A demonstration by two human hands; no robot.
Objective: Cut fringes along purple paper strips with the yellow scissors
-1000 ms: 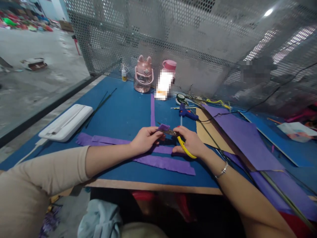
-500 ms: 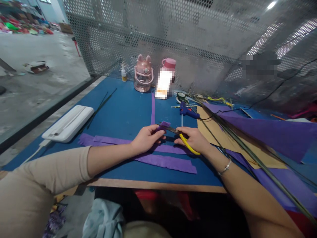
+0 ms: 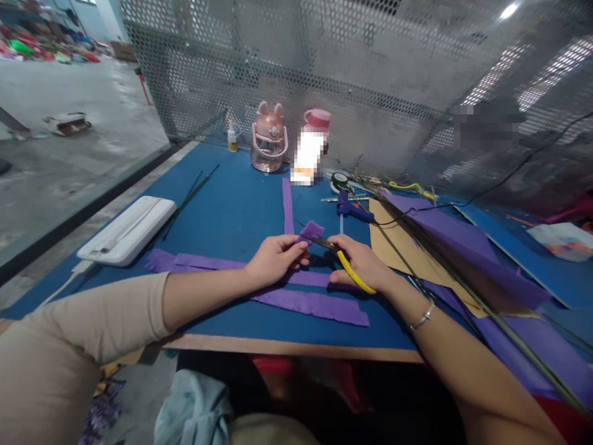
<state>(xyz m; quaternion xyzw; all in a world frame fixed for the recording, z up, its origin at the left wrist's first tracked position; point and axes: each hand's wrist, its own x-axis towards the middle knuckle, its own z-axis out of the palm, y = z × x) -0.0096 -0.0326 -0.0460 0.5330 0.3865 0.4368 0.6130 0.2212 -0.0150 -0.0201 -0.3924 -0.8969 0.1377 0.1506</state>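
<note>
My left hand pinches a purple strip, whose folded end sticks up past my fingertips while its length runs back across the blue table. Yellow-handled scissors are in my right hand, fingers wrapped round the handles. Their dark blades are parted, with the strip's end between or against them; the exact contact is too small to tell. Beneath my hands and left forearm lie more purple strips, one of them nearest the table's front edge.
A white power bank with a cable lies at the left, beside green stems. Behind stand a small glue bottle, a pink jug and a lit phone. Rightward are a blue glue gun, brown paper, purple sheets and long stems.
The strip's end stands higher and wider above my left fingertips. The scissor blades have opened and my right thumb has moved down. At the right, the raised purple sheet has dropped.
</note>
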